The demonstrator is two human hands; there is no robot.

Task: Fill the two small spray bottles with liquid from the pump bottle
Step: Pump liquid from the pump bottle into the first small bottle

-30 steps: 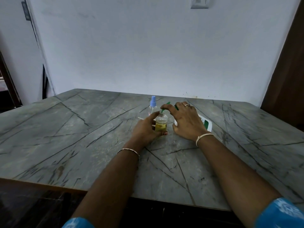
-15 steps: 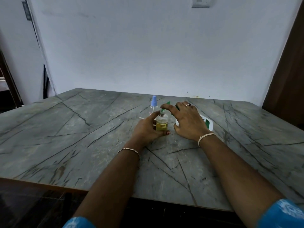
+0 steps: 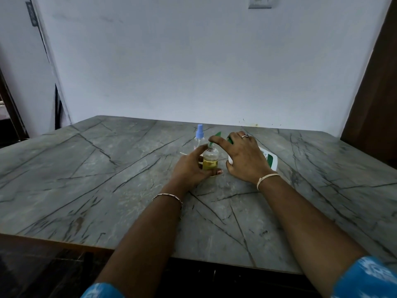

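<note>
Midway through the refill: the left hand wraps round the open spray bottle, which stands upright on the desk. Yellow liquid reaches roughly halfway up its clear body, and its neck is bare of any sprayer. The right hand curls over the white pump bottle, which leans toward the left hand. Its forefinger presses on the green spout, poised right above the open neck. Just beyond the left hand's fingertips stands the second spray bottle, blue sprayer on, its contents too hard to make out. By the look of it, the first bottle wants topping up and capping, and the second awaits its turn.
</note>
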